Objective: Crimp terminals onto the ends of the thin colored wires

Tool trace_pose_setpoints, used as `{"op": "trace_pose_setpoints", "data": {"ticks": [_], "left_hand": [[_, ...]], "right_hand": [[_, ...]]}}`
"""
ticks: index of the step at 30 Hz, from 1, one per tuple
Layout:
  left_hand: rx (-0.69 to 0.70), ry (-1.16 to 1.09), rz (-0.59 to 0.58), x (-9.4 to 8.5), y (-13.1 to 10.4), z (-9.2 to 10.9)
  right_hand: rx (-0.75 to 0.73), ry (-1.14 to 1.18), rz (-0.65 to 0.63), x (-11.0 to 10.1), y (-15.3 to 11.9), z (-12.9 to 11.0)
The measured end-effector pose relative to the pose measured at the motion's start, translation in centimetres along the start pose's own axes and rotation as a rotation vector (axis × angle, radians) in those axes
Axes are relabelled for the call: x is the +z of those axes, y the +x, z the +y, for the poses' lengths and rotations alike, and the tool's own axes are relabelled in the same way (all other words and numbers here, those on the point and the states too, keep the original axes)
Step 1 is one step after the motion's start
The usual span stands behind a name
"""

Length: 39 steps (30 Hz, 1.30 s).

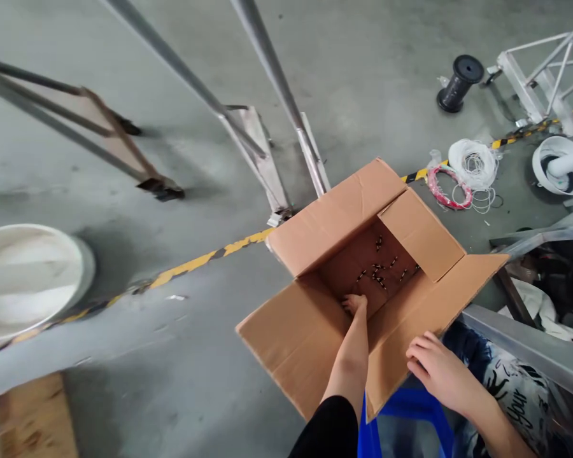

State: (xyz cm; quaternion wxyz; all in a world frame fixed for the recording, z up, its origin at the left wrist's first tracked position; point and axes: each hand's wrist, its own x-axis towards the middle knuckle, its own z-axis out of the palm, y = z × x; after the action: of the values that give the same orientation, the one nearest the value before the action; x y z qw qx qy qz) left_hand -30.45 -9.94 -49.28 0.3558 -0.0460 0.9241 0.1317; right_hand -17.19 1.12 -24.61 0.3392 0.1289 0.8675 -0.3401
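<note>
— Head view, looking down: left hand reached deep into the open cardboard box, fingers bunched low at the near edge of the box floor. Impossible to tell whether anything is pinched between them; fingertips hidden against the cardboard.

— And the right hand?

— Resting open and flat on the near flap of the box, fingers loosely curled over the edge, holding nothing else, apparently steadying the carton.

— Contents of the box?

— Small dark parts scattered loose over the bottom, just beyond the left fingertips, some with a lighter band, too small to identify further.

— Handling?

— Probably light, hard and rigid, likely to roll or skid on smooth cardboard. Best taken singly by a fingertip pinch across the middle, or swept together into a pile against a wall and scooped. Box itself light, flaps floppy; needs that steadying grip on the flap.

— Surroundings?

— Grey concrete floor with a yellow-and-black stripe running under the box. Coils of white and red wire well beyond the box, a black spool farther off, metal frame legs just behind the box, something blue beneath the near corner.
</note>
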Motion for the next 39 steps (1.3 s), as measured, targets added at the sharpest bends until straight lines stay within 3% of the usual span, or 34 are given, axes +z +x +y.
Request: {"op": "trace_pose_setpoints", "data": {"ticks": [4, 9, 15, 21, 25, 29, 32, 35, 39], "left_hand": [[-0.104, 0.023, 0.013, 2.9, 2.2, 0.3], [-0.061, 0.027, 0.106, 3.3, 5.1, 0.3], [0.058, 0.01, 0.097, 4.8, 9.7, 6.3], [0.036, -0.017, 0.093, 7.6, 10.7, 11.9], [0.045, -0.046, 0.082, 8.1, 11.7, 13.9], [0.109, -0.05, 0.008, 7.2, 13.2, 14.2], [0.2, -0.026, -0.047, 5.9, 13.1, 13.2], [0.283, 0.015, -0.079, 5.2, 10.9, 11.9], [0.354, 0.079, -0.158, 7.0, 6.2, 12.2]], "right_hand": [[0.041, -0.01, -0.018, 0.1, 0.3, -0.5], [0.055, -0.02, -0.064, -0.3, 0.5, -1.0], [0.138, 0.039, -0.158, -1.7, 0.7, -2.1], [0.154, 0.069, -0.142, -2.1, 1.0, -2.5], [0.16, 0.069, -0.143, -2.3, 1.3, -2.6], [0.157, 0.072, -0.173, -2.6, 1.5, -2.5], [0.146, 0.075, -0.157, -2.7, 1.4, -2.3], [0.125, 0.079, -0.133, -2.6, 1.2, -2.2], [0.119, 0.104, -0.124, -2.4, 1.1, -2.1]]}}
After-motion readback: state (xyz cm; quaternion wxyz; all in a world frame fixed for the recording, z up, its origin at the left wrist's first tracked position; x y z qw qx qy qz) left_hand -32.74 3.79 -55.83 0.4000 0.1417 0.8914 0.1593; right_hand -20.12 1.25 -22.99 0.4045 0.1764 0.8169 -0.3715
